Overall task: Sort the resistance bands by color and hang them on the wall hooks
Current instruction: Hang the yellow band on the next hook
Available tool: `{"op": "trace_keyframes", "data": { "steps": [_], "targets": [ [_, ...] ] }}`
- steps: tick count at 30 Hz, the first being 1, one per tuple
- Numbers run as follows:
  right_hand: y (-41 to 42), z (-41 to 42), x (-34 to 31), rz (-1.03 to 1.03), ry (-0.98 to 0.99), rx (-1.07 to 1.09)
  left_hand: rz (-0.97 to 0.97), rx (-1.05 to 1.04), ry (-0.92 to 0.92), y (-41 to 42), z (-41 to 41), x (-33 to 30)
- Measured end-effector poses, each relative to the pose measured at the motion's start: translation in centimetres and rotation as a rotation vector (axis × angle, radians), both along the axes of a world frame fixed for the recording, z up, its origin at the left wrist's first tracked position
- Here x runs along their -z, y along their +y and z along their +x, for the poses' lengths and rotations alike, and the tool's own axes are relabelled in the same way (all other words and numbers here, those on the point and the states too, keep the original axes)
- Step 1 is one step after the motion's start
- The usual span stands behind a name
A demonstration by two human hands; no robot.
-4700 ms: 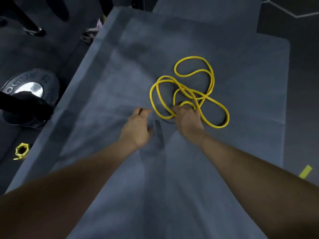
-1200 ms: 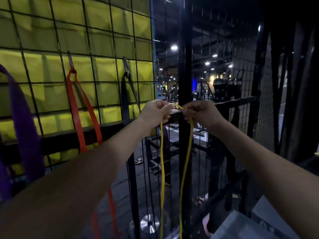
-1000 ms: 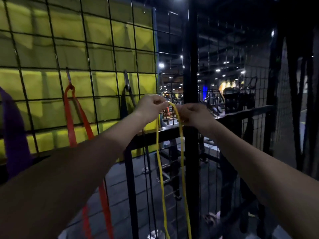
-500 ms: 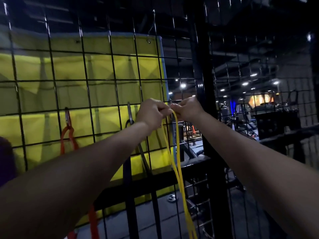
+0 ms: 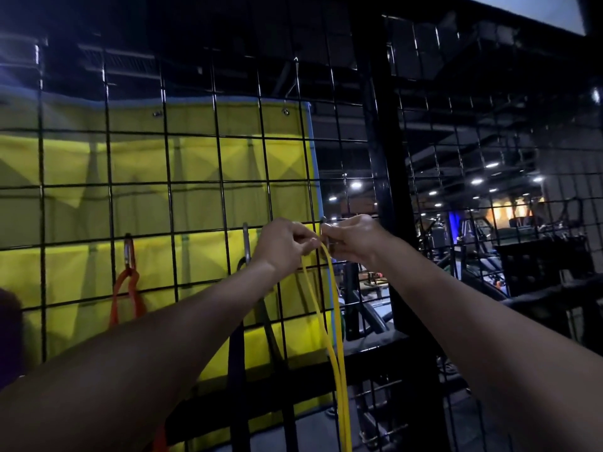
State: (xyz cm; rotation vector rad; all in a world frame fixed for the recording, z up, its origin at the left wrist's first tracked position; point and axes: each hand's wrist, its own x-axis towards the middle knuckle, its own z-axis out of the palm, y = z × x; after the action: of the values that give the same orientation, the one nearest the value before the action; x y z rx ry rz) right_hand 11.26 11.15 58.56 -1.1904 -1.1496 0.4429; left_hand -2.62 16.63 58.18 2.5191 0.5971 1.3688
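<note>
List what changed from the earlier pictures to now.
The yellow band left the grey mat, where the right hand gripped it; both hands now pinch its top at the wire grid, the left hand having joined. Unchanged on their clips: orange band, black band.

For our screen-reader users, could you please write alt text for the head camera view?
Two hands, left hand and right hand, pinch the top of a yellow band against a black wire grid. To the left hang an orange band and a black band.
</note>
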Motion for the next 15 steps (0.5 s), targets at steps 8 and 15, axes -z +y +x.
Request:
{"op": "trace_keyframes", "data": {
  "steps": [8, 15],
  "targets": [
    [-0.5, -0.7, -0.7, -0.023, 0.047, -0.012, -0.071, 0.047, -0.062, -0.2, -0.3, -0.3],
    [-0.6, -0.9, -1.4, -0.068, -0.052, 0.026, -0.091, 0.088, -0.137, -0.4, -0.1, -0.5]
  ]
}}
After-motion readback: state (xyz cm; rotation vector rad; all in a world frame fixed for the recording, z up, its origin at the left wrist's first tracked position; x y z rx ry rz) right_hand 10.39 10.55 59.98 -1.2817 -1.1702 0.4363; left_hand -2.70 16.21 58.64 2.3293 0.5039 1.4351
